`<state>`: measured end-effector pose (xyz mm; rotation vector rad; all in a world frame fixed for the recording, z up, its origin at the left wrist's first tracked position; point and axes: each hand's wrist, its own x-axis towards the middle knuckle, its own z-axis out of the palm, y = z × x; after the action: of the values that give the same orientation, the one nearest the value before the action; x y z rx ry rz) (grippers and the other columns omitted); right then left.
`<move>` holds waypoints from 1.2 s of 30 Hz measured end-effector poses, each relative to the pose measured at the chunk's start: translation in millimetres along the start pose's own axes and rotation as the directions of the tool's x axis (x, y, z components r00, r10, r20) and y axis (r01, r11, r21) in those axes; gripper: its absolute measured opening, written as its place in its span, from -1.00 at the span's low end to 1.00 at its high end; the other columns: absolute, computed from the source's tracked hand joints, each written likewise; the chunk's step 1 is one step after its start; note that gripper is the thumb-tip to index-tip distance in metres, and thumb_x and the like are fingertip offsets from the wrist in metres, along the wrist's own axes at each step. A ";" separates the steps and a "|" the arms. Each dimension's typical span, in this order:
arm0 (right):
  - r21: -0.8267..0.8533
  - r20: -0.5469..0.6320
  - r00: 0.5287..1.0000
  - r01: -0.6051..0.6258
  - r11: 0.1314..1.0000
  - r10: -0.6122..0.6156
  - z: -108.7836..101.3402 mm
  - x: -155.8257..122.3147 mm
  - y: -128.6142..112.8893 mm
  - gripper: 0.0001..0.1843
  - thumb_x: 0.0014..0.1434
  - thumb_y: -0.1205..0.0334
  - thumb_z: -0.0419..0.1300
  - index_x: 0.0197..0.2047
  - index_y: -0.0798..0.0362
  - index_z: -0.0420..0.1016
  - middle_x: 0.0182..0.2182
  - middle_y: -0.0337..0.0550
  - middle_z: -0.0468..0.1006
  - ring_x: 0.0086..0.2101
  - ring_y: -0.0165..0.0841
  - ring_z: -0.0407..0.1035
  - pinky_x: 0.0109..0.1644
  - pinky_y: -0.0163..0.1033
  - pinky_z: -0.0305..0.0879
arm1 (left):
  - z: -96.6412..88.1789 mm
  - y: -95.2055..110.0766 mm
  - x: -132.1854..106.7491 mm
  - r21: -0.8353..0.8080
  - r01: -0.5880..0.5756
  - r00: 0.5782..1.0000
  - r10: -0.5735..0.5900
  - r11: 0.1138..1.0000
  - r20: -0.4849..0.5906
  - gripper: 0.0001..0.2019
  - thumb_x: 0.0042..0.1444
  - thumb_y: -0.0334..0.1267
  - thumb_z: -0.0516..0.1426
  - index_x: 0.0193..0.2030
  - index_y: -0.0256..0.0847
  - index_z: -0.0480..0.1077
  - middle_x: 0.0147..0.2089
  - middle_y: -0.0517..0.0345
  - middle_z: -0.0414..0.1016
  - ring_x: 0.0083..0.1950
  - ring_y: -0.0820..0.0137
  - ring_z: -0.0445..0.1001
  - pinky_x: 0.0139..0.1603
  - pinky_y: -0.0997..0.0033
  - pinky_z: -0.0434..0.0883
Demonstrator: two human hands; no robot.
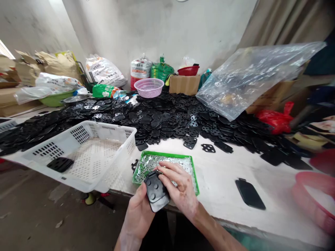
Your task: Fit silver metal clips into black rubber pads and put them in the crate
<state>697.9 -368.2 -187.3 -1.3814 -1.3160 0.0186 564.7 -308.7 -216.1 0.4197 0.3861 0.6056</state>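
My left hand (138, 214) cups the black moulded plate (157, 191) edgewise, my right hand (180, 188) curled against it; it appears light, stiff, best held by its edges.

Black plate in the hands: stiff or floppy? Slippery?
The black plate looks fairly stiff, staying flat between the left hand and right hand. Its matte, rubbery-looking surface probably isn't very slippery. Being thin, it's likely light for its size.

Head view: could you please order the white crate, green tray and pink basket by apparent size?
White crate, green tray, pink basket; the basket sits farther away, so its rank against the tray is unsure.
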 end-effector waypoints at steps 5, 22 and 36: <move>-0.251 0.129 0.976 0.203 0.947 -0.175 1.8 1.3 0.1 -0.72 0.30 0.32 0.13 0.03 0.03 0.55 0.12 -0.02 0.48 -0.07 -0.18 0.41 0.00 -0.04 0.39 | -21.0 -1.5 -0.7 -0.096 0.044 0.994 -0.034 0.994 0.101 -0.76 0.08 -0.18 0.27 -0.11 -0.12 0.58 0.03 0.08 0.60 0.05 0.24 0.53 0.11 0.26 0.41; -0.353 0.698 0.704 0.179 0.918 0.131 18.2 24.9 49.6 -0.84 0.13 0.39 0.15 -0.37 0.05 0.56 -0.38 -0.17 0.46 -0.43 -0.41 0.31 -0.42 -0.34 0.07 | 14.8 16.6 7.3 0.123 -0.172 0.958 0.195 0.977 -0.212 -0.52 0.04 -0.02 0.29 0.02 -0.32 0.52 -0.03 -0.15 0.59 -0.17 0.25 0.56 -0.14 0.31 0.48; 0.406 0.311 0.854 -0.517 0.754 0.418 -9.8 36.7 19.2 -0.84 0.11 0.17 0.26 -0.36 0.09 0.55 -0.52 -0.21 0.53 -0.48 -0.39 0.34 -0.37 -0.32 0.27 | 19.0 7.1 8.3 0.303 -0.205 0.948 0.266 0.931 -0.175 -0.59 -0.01 -0.07 0.33 -0.03 -0.18 0.54 -0.05 0.00 0.57 -0.12 0.28 0.50 -0.15 0.38 0.39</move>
<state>730.4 -344.3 -173.8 -1.2581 -0.9915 0.8039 576.5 -303.3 -198.4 0.6839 0.6374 0.8398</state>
